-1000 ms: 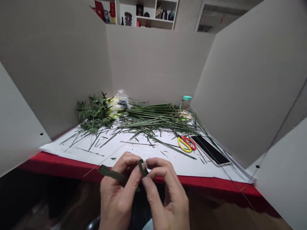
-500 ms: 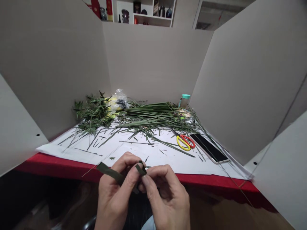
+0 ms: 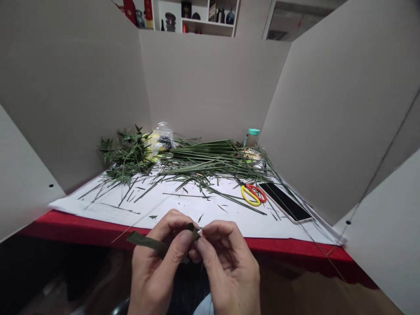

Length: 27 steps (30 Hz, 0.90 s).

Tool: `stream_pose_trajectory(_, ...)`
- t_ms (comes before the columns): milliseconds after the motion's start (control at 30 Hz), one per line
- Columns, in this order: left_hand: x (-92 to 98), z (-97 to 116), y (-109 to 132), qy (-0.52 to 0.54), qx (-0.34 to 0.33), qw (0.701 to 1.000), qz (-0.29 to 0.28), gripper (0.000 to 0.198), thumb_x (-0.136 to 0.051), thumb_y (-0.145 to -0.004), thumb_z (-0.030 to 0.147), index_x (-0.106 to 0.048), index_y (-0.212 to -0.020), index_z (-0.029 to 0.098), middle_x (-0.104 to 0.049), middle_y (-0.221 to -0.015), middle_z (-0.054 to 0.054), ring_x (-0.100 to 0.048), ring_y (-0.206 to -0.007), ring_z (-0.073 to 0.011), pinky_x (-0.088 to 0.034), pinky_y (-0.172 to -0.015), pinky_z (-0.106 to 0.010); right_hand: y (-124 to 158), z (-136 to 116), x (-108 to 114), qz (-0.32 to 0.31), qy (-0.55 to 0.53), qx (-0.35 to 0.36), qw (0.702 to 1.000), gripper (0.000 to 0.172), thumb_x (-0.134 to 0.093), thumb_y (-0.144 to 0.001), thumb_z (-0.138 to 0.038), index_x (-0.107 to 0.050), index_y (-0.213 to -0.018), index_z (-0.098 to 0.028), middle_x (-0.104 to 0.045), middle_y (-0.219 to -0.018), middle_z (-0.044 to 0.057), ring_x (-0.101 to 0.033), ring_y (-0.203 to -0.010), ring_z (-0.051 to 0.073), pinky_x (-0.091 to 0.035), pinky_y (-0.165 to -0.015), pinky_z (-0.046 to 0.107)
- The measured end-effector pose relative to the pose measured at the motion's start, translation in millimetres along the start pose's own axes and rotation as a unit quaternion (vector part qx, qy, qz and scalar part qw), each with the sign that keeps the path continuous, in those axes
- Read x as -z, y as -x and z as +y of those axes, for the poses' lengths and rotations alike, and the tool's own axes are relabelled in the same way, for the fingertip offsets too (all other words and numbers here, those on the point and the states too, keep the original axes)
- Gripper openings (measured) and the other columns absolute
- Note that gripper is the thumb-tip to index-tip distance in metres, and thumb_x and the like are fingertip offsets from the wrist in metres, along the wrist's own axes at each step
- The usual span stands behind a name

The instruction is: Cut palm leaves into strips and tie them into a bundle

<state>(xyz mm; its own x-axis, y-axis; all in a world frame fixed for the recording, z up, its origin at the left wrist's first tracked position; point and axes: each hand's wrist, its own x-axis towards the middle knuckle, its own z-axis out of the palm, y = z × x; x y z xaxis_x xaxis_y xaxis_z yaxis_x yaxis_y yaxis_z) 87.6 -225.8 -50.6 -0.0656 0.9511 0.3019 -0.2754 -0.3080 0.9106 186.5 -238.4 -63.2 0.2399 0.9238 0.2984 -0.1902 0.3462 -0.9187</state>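
Left hand: fingers closed on a dark green leaf strip, thumb pressing it against the index. One end lies across the back of the index side and sticks out leftward; the other is bent over at the thumb tip. Presumably pinched this close to the bend so that the fold cannot spring back.

Right hand: thumb and index curled, tips meeting the left ones at the bend. Whether they grip the strip or only steady it, cannot tell; the contact is partly hidden. A small pale bit shows between the fingertips, unidentified. Both hands are raised before the near edge of the tabletop, probably to bring the small work close to the eyes.

Beyond: white sheet over red cloth, likely to catch the scattered clippings. Scissors lie with handles toward the person, right of centre, seemingly for easy pick-up. Phone just beside them, face up, screen dark.

Farther back: long leaves laid roughly parallel, perhaps so that single blades draw out easily. Leafy sprigs heaped to the left, against a clear plastic bag. Teal-lidded bottle upright at back right. Grey panels enclose three sides.
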Motion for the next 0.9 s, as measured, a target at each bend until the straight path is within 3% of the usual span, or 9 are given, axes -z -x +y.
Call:
stream_pose_trajectory(200,1.6,1,-2,-0.019,0.018,1.000,-0.004,0.008,-0.068,-0.085,0.030,-0.067,-0.083,0.022,-0.056,-0.079,0.001,-0.055,-0.064,-0.0116,-0.048,-0.058,-0.021,1,-5,-3,0.018,0.021,-0.017,0.999,0.007,-0.065,-0.083,-0.026,-0.063,-0.089,-0.022,-0.066,-0.077,0.000,-0.070,-0.073,0.016,-0.057,-0.065,0.022)
stream_pose_trajectory(433,3.4,1,-11,0.024,0.095,0.995,-0.013,0.015,-0.068,-0.086,0.036,-0.061,-0.082,0.023,-0.051,-0.069,0.005,-0.047,-0.053,-0.0081,-0.043,-0.047,-0.018,-2,-2,-3,-0.027,-0.005,-0.054,0.998,0.015,-0.067,-0.084,-0.033,-0.062,-0.091,-0.021,-0.066,-0.078,0.000,-0.068,-0.066,0.013,-0.053,-0.059,0.020)
stream_pose_trajectory(567,4.1,3,-17,0.027,0.083,0.996,0.028,0.016,-0.067,-0.086,0.035,-0.060,-0.081,0.022,-0.038,-0.056,0.008,-0.034,-0.046,-0.0051,-0.034,-0.043,-0.016,-5,-1,2,-0.109,0.004,-0.104,0.989,0.026,-0.057,-0.091,-0.043,-0.061,-0.094,-0.017,-0.063,-0.069,-0.001,-0.050,-0.045,0.006,-0.036,-0.042,0.016)
stream_pose_trajectory(667,5.1,2,-19,0.016,0.077,0.996,0.045,0.015,-0.070,-0.084,0.034,-0.063,-0.085,0.021,-0.040,-0.059,0.008,-0.033,-0.049,-0.0049,-0.033,-0.045,-0.015,-8,1,3,-0.138,0.017,-0.097,0.986,0.028,-0.051,-0.096,-0.042,-0.058,-0.088,-0.017,-0.053,-0.060,-0.005,-0.032,-0.041,0.003,-0.023,-0.040,0.017)
stream_pose_trajectory(800,5.6,-4,-22,0.045,0.130,0.990,0.013,0.019,-0.073,-0.080,0.035,-0.065,-0.084,0.018,-0.051,-0.065,0.004,-0.040,-0.051,-0.0059,-0.034,-0.046,-0.018,-11,2,2,-0.124,0.003,-0.088,0.988,0.022,-0.052,-0.096,-0.039,-0.056,-0.091,-0.018,-0.051,-0.063,-0.005,-0.033,-0.046,0.005,-0.022,-0.041,0.018)
stream_pose_trajectory(900,6.4,-4,-26,0.051,0.107,0.992,0.049,0.018,-0.075,-0.078,0.032,-0.066,-0.080,0.017,-0.054,-0.068,0.004,-0.036,-0.049,-0.0041,-0.031,-0.045,-0.016,-11,4,3,-0.164,0.024,-0.098,0.981,0.021,-0.051,-0.096,-0.038,-0.056,-0.091,-0.018,-0.053,-0.064,-0.004,-0.034,-0.046,0.005,-0.022,-0.040,0.018)
